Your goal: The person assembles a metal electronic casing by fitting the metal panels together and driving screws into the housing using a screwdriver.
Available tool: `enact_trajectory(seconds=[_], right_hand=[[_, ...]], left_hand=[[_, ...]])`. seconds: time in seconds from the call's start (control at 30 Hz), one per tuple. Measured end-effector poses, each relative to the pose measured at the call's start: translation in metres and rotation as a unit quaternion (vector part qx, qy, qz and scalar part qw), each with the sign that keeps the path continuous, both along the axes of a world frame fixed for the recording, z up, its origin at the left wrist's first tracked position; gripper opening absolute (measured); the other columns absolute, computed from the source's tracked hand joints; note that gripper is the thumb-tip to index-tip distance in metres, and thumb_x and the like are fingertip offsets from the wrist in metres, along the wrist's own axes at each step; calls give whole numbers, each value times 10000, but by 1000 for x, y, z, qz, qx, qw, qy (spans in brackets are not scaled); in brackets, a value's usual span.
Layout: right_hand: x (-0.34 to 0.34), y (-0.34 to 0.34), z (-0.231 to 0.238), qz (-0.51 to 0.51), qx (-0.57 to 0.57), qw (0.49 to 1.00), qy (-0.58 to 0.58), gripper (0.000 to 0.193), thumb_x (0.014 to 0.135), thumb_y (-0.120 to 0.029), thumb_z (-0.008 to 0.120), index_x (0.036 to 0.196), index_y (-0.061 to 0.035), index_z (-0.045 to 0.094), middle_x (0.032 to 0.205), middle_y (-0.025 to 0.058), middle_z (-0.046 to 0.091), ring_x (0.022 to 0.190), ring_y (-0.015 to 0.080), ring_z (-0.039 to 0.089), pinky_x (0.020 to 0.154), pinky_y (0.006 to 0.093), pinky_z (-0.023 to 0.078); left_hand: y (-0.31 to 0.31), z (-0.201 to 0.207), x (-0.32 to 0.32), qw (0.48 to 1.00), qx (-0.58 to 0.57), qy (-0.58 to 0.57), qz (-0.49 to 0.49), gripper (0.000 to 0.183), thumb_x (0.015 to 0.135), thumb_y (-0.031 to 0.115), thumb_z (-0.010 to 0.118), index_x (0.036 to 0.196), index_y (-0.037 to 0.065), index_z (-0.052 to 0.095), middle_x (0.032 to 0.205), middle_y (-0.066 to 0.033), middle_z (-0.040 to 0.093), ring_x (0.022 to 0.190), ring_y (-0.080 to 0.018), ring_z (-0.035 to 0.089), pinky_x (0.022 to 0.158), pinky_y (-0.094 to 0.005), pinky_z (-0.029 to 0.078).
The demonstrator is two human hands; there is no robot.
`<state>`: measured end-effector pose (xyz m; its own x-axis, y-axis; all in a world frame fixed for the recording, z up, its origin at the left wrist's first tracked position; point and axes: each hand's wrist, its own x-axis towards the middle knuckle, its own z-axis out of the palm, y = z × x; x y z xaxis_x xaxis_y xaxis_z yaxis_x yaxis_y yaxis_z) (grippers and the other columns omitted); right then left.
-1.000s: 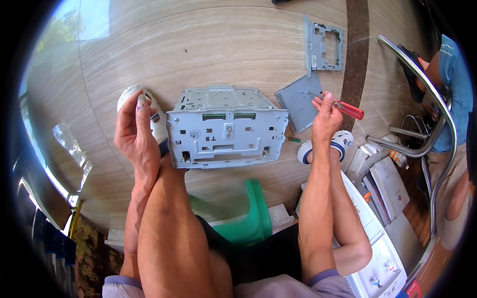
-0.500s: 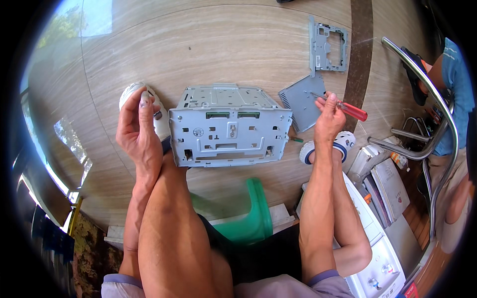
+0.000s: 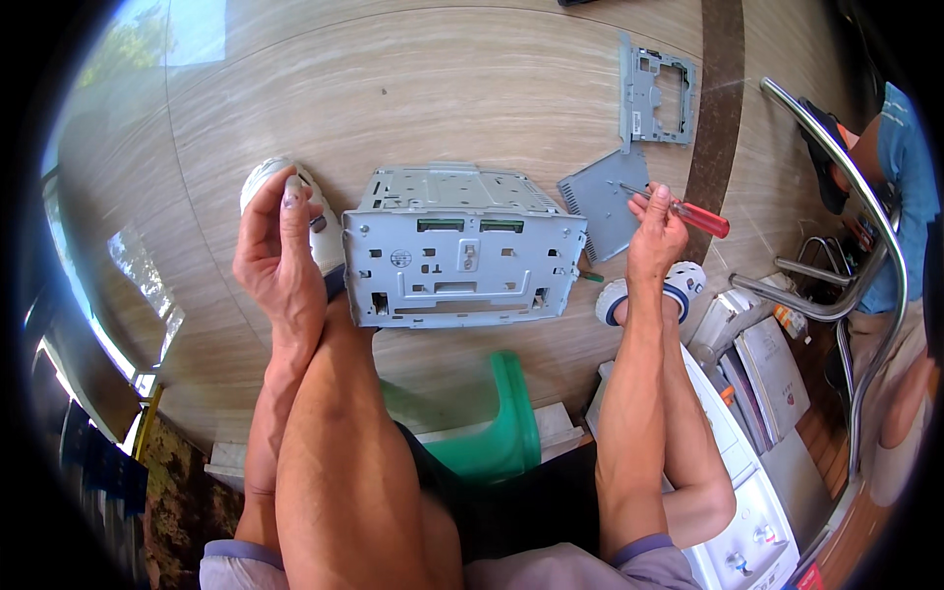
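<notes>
A grey metal electronics chassis (image 3: 462, 264) with slots, holes and two green connector strips sits on the floor between my feet. My right hand (image 3: 657, 236), to the right of the chassis, is closed round a screwdriver (image 3: 702, 219) with a red handle. Its thin shaft points left over a flat grey metal plate (image 3: 605, 211) with a finned edge. Left of the chassis, my left hand (image 3: 277, 246) is raised beside my knee, fingers curled in toward the thumb. A small dark spot shows by its fingertips; whether the hand holds it I cannot tell.
A grey metal bracket frame (image 3: 657, 95) lies beyond the plate. Behind the chassis stands a green plastic stool (image 3: 513, 413). At right are a chrome tubular chair frame (image 3: 846, 162), stacked boxes (image 3: 772, 369), a white appliance (image 3: 742, 492) and another person's legs.
The view has shifted slightly, so the chassis and plates appear a little further right. Both hands keep nearly the same pose, the right one still gripping the screwdriver.
</notes>
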<state>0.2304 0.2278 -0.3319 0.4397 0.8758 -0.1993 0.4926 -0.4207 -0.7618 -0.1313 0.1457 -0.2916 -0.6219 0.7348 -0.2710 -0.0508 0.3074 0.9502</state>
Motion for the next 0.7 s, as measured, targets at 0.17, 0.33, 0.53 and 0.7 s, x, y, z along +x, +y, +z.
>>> enact_trajectory(seconds=[0.17,0.33,0.53,0.7], right_hand=[[-1,0,2,1,5,1000,3,562,989,-416,509,1098,124,616,1023,181,658,889,237,679,786,326,565],[-1,1,6,5,1,1000,6,557,990,-412,510,1097,125,616,1018,181,658,882,235,679,786,327,565],[1,1,1,5,6,1000,5,547,993,-398,508,1098,128,615,1010,183,658,869,234,680,776,324,568],[-1,3,3,8,2,1000,-1,535,995,-387,509,1091,128,617,999,179,658,861,232,679,763,321,571]], left_hand=[[1,1,0,1000,0,6,-2,232,963,71,572,1178,-3,622,985,-61,653,823,-86,604,739,-221,488],[1,1,0,1000,-1,9,0,233,962,69,574,1177,-6,621,986,-65,653,829,-91,607,744,-221,489],[1,1,0,1000,-4,7,0,235,960,69,578,1179,-5,621,987,-69,654,826,-93,608,739,-221,489],[1,1,1,1000,2,-1,0,236,960,82,585,1177,-3,622,981,-67,656,819,-91,607,732,-222,489]])
